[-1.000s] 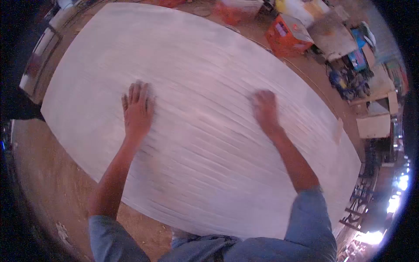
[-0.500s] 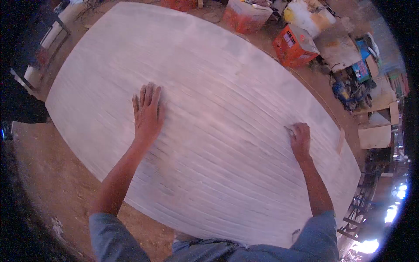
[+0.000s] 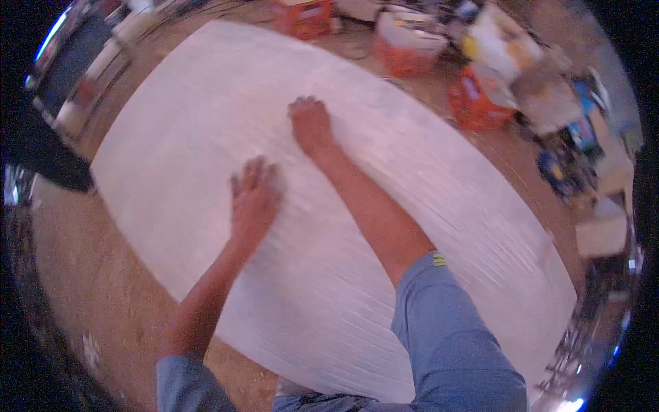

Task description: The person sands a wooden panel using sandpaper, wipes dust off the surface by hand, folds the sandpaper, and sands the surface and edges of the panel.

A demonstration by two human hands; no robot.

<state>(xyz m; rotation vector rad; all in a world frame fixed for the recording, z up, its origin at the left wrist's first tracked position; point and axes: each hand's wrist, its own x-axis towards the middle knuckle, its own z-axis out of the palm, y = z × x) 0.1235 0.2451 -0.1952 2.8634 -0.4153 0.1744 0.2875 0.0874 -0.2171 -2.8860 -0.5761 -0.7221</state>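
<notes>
A large whitish panel (image 3: 171, 151) with curved long sides and fine parallel streaks fills the middle of the head view. My left hand (image 3: 255, 200) lies on it, fingers stretched and spread, with nothing in its grasp. Farther up the panel and to the right of it, my right hand (image 3: 311, 125) rests with its fingers curled down against the surface. Whatever is under those fingers, if anything, is hidden and blurred.
Along the far side stand an orange box (image 3: 477, 103), an orange and white container (image 3: 410, 44) and another orange box (image 3: 302, 17). Mixed clutter and a pale cardboard piece (image 3: 601, 235) lie at right. A dark shape (image 3: 48, 154) borders the panel's left end, above brown ground (image 3: 103, 261).
My right hand has swept left and away from me across the panel, from its right side to near my left hand. My left hand stays on the panel. The view has shifted slightly.
</notes>
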